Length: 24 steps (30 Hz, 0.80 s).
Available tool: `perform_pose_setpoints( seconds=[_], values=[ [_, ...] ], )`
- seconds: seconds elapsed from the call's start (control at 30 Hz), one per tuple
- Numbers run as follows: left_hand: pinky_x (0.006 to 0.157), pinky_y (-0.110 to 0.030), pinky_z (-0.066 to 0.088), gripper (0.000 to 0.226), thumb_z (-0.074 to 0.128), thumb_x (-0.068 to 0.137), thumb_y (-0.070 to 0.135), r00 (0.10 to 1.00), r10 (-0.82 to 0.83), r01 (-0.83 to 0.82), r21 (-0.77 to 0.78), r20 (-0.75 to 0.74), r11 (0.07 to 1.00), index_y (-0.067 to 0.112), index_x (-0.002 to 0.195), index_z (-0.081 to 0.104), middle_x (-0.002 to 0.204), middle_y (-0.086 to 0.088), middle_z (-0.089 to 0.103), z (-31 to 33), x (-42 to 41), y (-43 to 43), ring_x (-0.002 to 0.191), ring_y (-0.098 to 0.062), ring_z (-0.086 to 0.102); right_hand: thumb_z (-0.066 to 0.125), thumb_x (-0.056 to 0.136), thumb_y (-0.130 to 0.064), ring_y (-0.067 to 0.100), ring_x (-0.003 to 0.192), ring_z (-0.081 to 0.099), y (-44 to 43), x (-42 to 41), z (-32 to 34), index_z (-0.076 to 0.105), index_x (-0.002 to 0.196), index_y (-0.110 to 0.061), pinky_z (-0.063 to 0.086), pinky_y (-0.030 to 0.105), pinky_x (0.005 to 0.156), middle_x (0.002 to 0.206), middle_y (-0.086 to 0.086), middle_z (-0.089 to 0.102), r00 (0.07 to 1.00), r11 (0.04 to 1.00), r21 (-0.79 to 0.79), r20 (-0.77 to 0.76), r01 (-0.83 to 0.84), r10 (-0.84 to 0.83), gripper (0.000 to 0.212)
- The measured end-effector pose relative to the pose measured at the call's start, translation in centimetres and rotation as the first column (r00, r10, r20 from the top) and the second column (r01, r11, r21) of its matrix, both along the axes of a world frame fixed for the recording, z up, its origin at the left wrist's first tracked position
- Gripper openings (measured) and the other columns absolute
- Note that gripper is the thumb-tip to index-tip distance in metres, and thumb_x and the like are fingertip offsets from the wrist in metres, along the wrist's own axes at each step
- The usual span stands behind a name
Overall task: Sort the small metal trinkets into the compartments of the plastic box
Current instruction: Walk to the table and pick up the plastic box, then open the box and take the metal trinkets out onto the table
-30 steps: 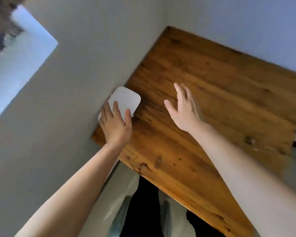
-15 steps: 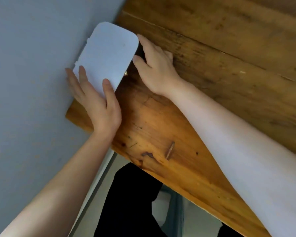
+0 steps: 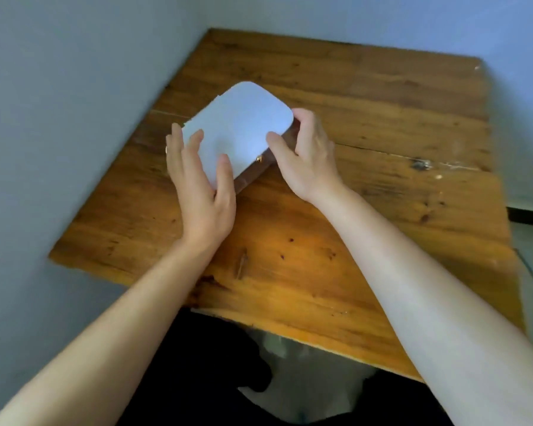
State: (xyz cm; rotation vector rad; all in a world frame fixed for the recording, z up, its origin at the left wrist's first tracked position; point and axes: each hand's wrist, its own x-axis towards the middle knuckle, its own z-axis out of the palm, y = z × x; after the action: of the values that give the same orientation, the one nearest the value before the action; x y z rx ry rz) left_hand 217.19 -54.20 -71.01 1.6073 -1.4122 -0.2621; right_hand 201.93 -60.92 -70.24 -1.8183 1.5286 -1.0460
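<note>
Grey-blue walls [image 3: 74, 87] meet in a corner behind a square wooden table [image 3: 366, 226], which fills the centre of the frame; its planks are orange-brown with dark knots and a long crack running toward the right edge. Left of centre on the tabletop is the plastic box [image 3: 243, 124], seen as a white, round-cornered rectangle set diagonally, its far corner pointing to the upper middle of the frame. Only its pale, flat top face shows, so the compartments and whatever they hold are hidden. Small notches mark the box's upper-left edge. At its near right edge a small gold-coloured trinket [image 3: 259, 158] shows just beside the rim, above a dark shadowed band on the wood; its shape is too small to tell.

Left hand [image 3: 200, 186]: fingers spread flat and loose, laid over the near left corner of the box, thumb resting on the white surface; palm down, not closed around anything. A thin ring-like glint shows on one finger at the hand's left side.

Right hand [image 3: 308, 155]: curled around the right end of the box, thumb on the top face and fingers wrapped over the far edge, gripping it.

Both bare forearms enter from the lower corners of the frame. Below the table's near edge, dark clothing [image 3: 197, 379] and a pale floor appear, blurred.
</note>
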Motion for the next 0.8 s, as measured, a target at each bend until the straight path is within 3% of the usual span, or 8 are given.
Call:
perform_pose_setpoints(
  seconds=[0.17,0.43,0.53,0.63,0.73,0.8],
  values=[
    [0.12,-0.053,0.018,0.046,0.048,0.102,0.026,0.981,-0.194,0.195,0.025,-0.017,0.981,0.006,0.142,0.041,0.162,-0.018,0.02,0.0,-1.2,5.9,0.151,-0.031,0.011,0.058,0.091,-0.048,0.016,0.115,0.048,8.9,-3.2,-0.5,0.044,0.135,-0.017,0.042,0.035,0.091,0.13,-0.002,0.049,0.986,0.983,0.092,0.028,0.159,-0.162,0.056],
    [0.121,-0.041,0.014,0.06,0.049,0.094,0.047,0.923,-0.382,0.376,0.093,0.052,0.922,0.014,0.144,0.039,0.162,-0.009,0.023,-2.3,-2.3,9.7,0.152,-0.022,0.008,0.061,0.087,-0.048,0.013,0.108,0.047,15.4,-5.7,-2.8,0.042,0.132,-0.021,0.034,0.016,0.069,0.12,-0.006,0.046,0.942,0.93,0.184,0.046,0.319,-0.332,0.056],
    [0.121,-0.044,0.017,0.063,0.051,0.092,0.052,0.915,-0.394,0.384,0.113,0.088,0.916,0.018,0.143,0.039,0.163,-0.006,0.023,-2.8,-2.5,9.6,0.152,-0.02,0.007,0.06,0.089,-0.048,0.014,0.108,0.049,15.2,-5.9,-3.3,0.042,0.13,-0.023,0.037,0.017,0.069,0.122,-0.004,0.047,0.937,0.922,0.201,0.041,0.332,-0.346,0.052],
    [0.119,-0.04,0.018,0.069,0.056,0.086,0.062,0.913,-0.389,0.379,0.1,0.124,0.92,0.025,0.142,0.039,0.164,-0.003,0.018,-3.0,-1.6,9.2,0.152,-0.019,0.007,0.056,0.086,-0.054,0.018,0.113,0.05,14.9,-5.9,-3.8,0.042,0.132,-0.024,0.045,0.029,0.081,0.128,-0.002,0.05,0.931,0.916,0.205,0.055,0.344,-0.362,0.057],
    [0.115,-0.038,0.019,0.083,0.062,0.074,0.074,0.902,-0.386,0.36,0.154,0.196,0.92,0.032,0.142,0.036,0.165,0.0,0.01,-3.2,-0.2,8.5,0.151,-0.021,0.009,0.047,0.085,-0.064,0.014,0.118,0.045,15.2,-5.8,-4.9,0.039,0.139,-0.027,0.04,0.03,0.087,0.137,-0.002,0.049,0.933,0.925,0.153,0.04,0.349,-0.358,0.066],
    [0.112,-0.037,0.021,0.09,0.062,0.069,0.08,0.91,-0.38,0.343,0.216,0.163,0.914,0.037,0.143,0.032,0.166,0.005,0.005,-3.3,0.3,8.2,0.151,-0.02,0.01,0.039,0.086,-0.069,0.012,0.12,0.041,15.3,-5.7,-5.4,0.035,0.143,-0.029,0.035,0.029,0.087,0.142,-0.003,0.048,0.931,0.924,0.119,-0.012,0.363,-0.364,0.07]
  ],
)
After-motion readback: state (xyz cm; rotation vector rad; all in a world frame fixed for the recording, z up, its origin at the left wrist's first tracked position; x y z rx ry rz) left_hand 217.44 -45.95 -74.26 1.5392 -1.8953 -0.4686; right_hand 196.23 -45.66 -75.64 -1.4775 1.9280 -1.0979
